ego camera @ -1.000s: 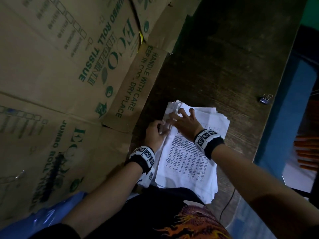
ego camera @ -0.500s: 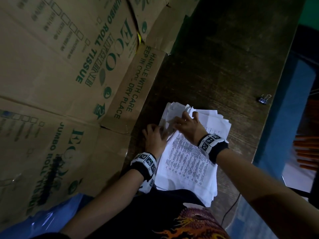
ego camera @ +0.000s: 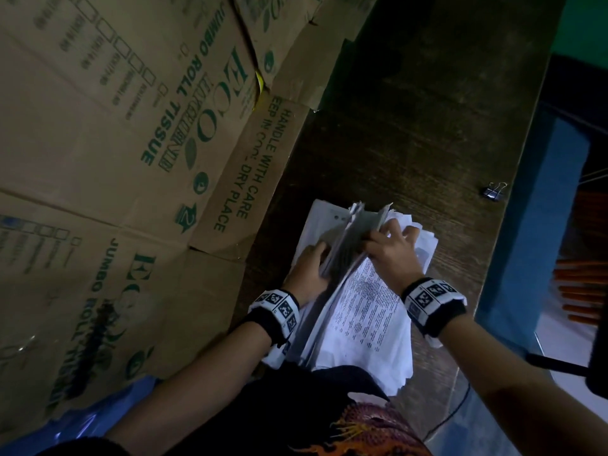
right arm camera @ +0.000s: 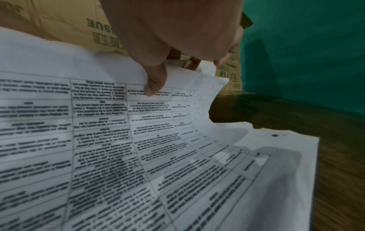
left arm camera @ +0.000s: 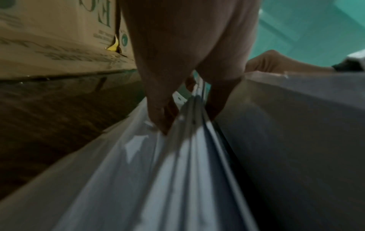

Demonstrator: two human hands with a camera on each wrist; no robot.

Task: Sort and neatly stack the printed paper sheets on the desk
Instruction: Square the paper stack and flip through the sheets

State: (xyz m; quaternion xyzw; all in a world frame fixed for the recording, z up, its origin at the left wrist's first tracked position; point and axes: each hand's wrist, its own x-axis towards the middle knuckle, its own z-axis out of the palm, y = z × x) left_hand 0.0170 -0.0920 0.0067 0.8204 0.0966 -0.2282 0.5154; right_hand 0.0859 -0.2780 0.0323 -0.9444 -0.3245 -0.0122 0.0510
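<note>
Room: a green wall (right arm camera: pixel 306 46) rises past the far edge of the desk; flattened brown cardboard boxes with green print (ego camera: pixel 108 153) stand along the left.
Desk: the dark wooden desk top (ego camera: pixel 411 120) carries the white printed paper sheets (ego camera: pixel 368 314) at its near edge, in front of the person; a small black binder clip (ego camera: pixel 492 192) lies well apart, far right by the edge.
Left hand: the left hand (ego camera: pixel 307 274) grips a raised bundle of sheets along its left side, thumb and fingers closed on the edges.
Right hand: the right hand (ego camera: pixel 393 250) pinches the bundle's right side, thumb on the printed face.
Left wrist view: only here the fanned sheet edges (left arm camera: pixel 177 164) show under the fingers.
Right wrist view: only here the top sheet's ruled table of text (right arm camera: pixel 122 140) is legible as a grid, curling upward.
Change: a second ago both hands lay on the flat pile; the bundle has since been tilted up on edge.
</note>
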